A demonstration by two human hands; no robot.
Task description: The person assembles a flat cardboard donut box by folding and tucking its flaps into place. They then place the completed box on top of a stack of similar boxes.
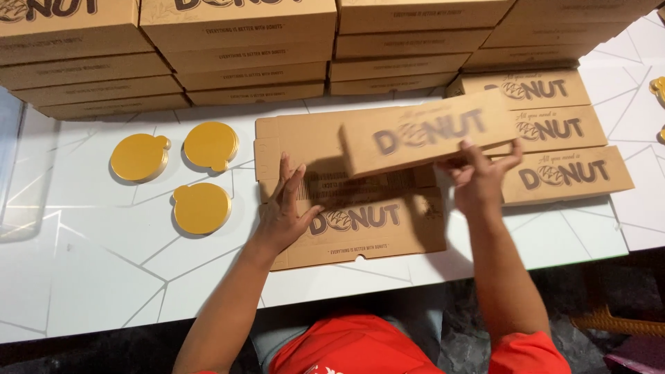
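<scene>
A flat brown cardboard box blank with dark printed lettering lies on the white table in front of me. My left hand presses flat on its left part, fingers spread. My right hand grips the right end of a narrower brown cardboard piece, lifted above the blank and blurred with motion. Its printed face points up.
Three round gold cake boards lie to the left. Stacks of folded brown boxes line the table's far edge. Several flat printed blanks lie fanned at the right. The table's near edge runs just before my body.
</scene>
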